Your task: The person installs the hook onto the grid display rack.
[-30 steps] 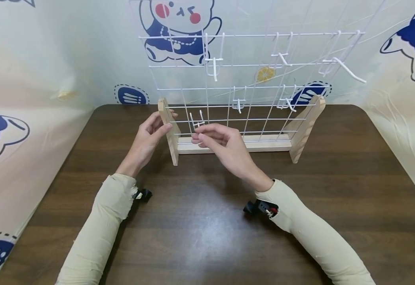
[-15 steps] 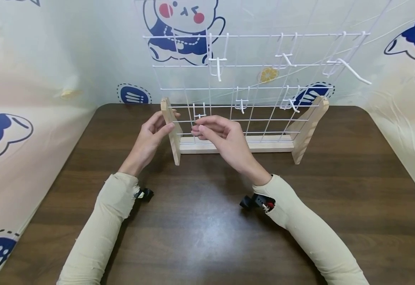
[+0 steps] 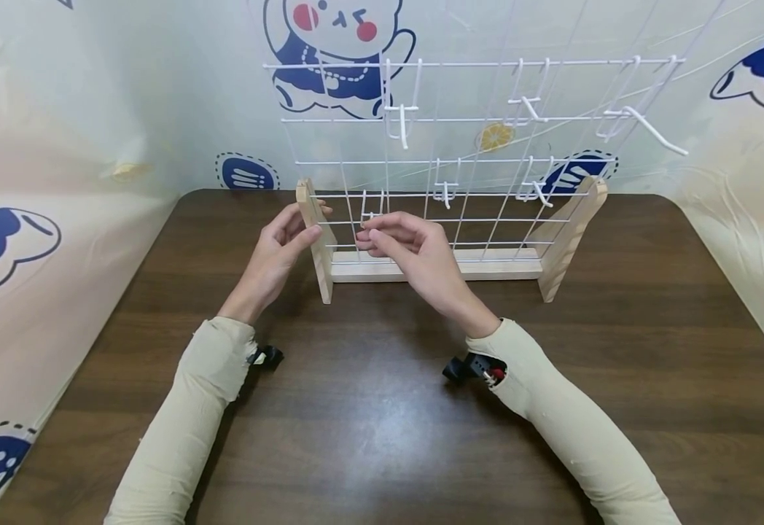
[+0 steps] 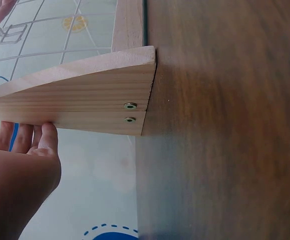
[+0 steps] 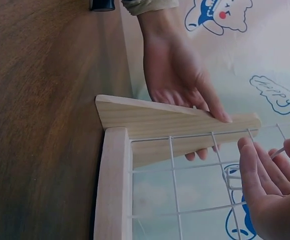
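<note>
A white wire grid (image 3: 461,120) stands upright in a wooden base (image 3: 487,264) on the dark table. My left hand (image 3: 303,227) grips the rack's left wooden support (image 3: 319,270), thumb on the near face and fingers behind. The left wrist view shows that support (image 4: 85,95) with my fingers (image 4: 35,142) under it. My right hand (image 3: 364,240) pinches a small white wire hook (image 3: 372,205) against the lower left of the grid. In the right wrist view, my right hand (image 5: 269,195) is beside the grid and my left hand (image 5: 179,75) is on the support (image 5: 159,120).
Several other white hooks hang on the grid, among them one at the upper middle (image 3: 400,120) and a long one at the upper right (image 3: 644,124). The right wooden support (image 3: 568,233) stands on the brown table (image 3: 382,408). Cartoon-printed sheets wall in the table's back and sides.
My right hand has lifted the small hook a little higher up the grid. My left hand has kept its grip on the left support.
</note>
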The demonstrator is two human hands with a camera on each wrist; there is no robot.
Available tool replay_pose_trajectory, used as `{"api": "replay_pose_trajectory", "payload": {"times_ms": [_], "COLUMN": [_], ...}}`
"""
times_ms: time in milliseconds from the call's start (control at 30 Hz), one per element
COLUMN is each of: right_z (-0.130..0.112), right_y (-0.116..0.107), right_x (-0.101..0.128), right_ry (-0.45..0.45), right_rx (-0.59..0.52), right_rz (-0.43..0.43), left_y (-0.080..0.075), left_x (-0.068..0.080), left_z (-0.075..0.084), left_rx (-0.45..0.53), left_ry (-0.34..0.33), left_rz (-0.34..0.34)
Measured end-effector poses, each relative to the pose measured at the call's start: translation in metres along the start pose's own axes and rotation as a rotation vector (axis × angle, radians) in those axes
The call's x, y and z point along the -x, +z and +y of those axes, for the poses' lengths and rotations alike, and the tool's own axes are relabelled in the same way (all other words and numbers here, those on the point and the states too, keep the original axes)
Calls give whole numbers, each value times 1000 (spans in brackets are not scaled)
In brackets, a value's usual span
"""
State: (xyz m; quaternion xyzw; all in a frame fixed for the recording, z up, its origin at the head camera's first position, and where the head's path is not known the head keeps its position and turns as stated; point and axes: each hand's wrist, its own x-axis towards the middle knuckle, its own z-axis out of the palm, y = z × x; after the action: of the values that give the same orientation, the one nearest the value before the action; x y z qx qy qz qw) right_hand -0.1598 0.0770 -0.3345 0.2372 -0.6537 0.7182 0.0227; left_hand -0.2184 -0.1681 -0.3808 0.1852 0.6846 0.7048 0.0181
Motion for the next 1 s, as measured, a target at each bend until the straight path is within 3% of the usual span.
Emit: {"api": "replay_pose_trajectory", "payload": {"times_ms": [367,1000], "right_z": [5,0], "right_y": [-4,-2], "right_x": [0,8], "right_ry": [26,-6], "right_rx": [-4,183], "right_rz": [-11,-48], "left_y": [0,-1], "left_x": [-1,1], "left_z": [0,-1], "left_rx": [1,-6], "left_ry": [5,2], "left_rz": [-2,-2]}}
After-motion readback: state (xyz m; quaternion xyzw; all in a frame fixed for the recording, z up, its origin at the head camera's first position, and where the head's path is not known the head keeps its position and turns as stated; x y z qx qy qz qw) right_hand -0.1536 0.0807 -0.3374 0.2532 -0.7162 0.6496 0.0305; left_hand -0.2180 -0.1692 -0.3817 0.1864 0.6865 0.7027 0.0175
